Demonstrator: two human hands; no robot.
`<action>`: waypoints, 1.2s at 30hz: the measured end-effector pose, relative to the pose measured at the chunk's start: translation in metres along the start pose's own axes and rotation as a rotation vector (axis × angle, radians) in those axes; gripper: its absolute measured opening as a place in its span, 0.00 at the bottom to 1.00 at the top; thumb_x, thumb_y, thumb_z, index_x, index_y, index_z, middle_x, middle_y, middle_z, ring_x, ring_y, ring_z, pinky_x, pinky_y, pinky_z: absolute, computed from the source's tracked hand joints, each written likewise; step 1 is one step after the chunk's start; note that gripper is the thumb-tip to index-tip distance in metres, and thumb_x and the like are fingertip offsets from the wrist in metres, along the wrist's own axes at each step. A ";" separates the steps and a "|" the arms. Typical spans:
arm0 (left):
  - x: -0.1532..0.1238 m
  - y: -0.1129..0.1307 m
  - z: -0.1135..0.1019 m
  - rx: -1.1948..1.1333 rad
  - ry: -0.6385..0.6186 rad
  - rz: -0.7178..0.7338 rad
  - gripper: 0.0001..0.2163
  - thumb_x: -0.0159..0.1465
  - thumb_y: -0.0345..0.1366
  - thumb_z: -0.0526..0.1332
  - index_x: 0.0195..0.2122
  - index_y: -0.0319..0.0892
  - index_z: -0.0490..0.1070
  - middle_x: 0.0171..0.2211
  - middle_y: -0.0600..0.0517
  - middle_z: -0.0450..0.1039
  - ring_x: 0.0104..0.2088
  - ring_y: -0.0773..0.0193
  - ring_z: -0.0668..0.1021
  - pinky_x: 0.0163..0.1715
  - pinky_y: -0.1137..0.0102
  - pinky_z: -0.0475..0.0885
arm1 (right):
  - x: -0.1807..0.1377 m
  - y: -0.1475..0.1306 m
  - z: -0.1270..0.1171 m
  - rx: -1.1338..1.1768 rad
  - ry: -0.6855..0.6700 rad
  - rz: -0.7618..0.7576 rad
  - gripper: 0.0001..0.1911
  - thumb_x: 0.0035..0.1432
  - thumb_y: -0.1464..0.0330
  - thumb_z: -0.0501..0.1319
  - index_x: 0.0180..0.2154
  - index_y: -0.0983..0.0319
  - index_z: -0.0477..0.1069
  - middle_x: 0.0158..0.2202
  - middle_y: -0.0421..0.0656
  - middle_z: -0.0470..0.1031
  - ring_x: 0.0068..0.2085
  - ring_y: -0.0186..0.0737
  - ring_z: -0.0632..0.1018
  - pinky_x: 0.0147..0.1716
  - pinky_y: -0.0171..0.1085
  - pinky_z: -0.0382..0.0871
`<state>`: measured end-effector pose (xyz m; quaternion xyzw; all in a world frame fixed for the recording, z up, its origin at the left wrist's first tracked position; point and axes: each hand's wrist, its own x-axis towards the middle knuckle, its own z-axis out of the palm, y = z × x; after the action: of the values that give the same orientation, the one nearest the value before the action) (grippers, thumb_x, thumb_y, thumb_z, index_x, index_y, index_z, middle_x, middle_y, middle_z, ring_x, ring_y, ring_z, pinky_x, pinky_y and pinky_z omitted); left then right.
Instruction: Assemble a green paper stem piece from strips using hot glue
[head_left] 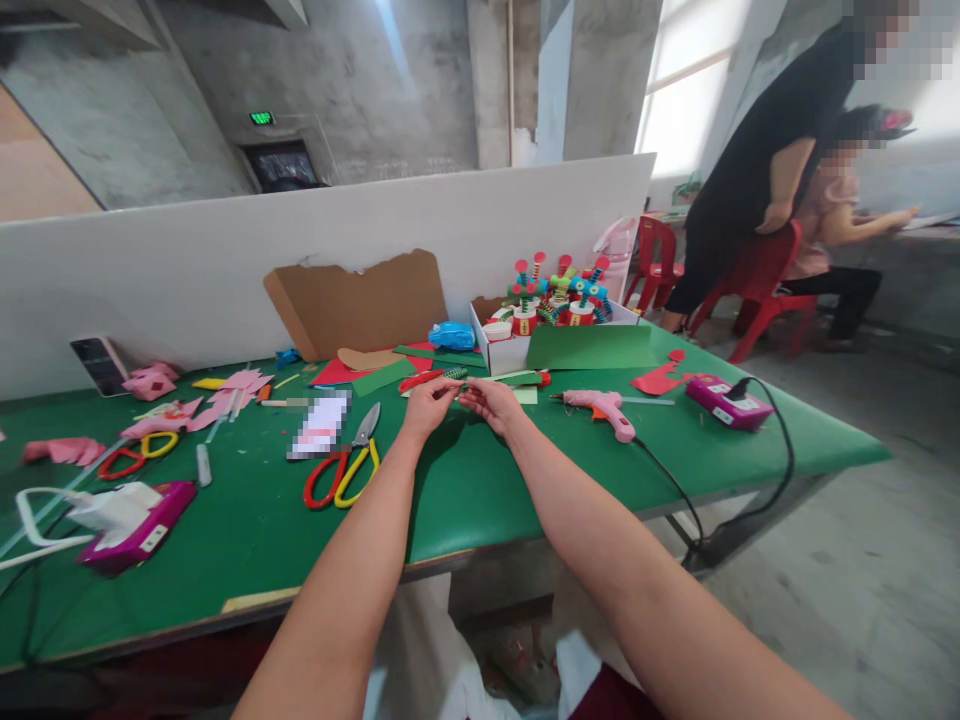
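My left hand (429, 410) is closed in a pinch above the green table (472, 500). My right hand (491, 406) meets it at the fingertips, its fingers curled inward. Something small and greenish seems to sit between the fingertips, too small to make out. Just behind them lies a green coiled paper piece (455, 373) beside a red-handled tool (420, 381). Scissors (341, 475) with one red and one yellow handle rest left of my left hand. A pink glue gun (604, 408) lies to the right of my right hand.
A white box (506, 355) of paper-and-spring figures (555, 295) stands at the back, with green card (592, 347) before it. Purple power strips (731, 403) sit at both sides, trailing cords. Pink paper scraps (232, 395) and a phone (100, 366) lie left. Two people are at the right.
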<state>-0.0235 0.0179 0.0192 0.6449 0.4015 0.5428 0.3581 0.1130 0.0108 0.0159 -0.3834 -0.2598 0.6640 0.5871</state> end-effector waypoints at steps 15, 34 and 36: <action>0.000 -0.003 -0.003 -0.243 0.078 -0.247 0.19 0.49 0.53 0.68 0.28 0.40 0.75 0.24 0.51 0.73 0.24 0.67 0.72 0.27 0.71 0.68 | 0.002 -0.003 -0.002 0.004 -0.064 -0.105 0.07 0.46 0.78 0.70 0.28 0.64 0.75 0.22 0.37 0.76 0.26 0.31 0.78 0.37 0.34 0.78; -0.001 -0.004 0.002 -0.068 0.024 -0.153 0.14 0.46 0.44 0.69 0.28 0.41 0.73 0.24 0.54 0.72 0.25 0.67 0.71 0.28 0.71 0.66 | 0.007 0.008 -0.008 -0.158 -0.103 -0.163 0.14 0.36 0.74 0.76 0.26 0.63 0.74 0.22 0.37 0.77 0.24 0.31 0.76 0.33 0.35 0.75; -0.001 -0.003 0.001 -0.043 0.001 -0.151 0.13 0.46 0.44 0.69 0.27 0.41 0.73 0.23 0.54 0.72 0.25 0.67 0.71 0.28 0.71 0.66 | 0.005 0.006 -0.008 -0.190 -0.110 -0.176 0.13 0.37 0.71 0.76 0.26 0.63 0.74 0.22 0.37 0.77 0.23 0.30 0.76 0.33 0.35 0.75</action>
<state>-0.0226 0.0179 0.0160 0.6046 0.4375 0.5232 0.4114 0.1157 0.0140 0.0053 -0.3762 -0.3860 0.6024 0.5888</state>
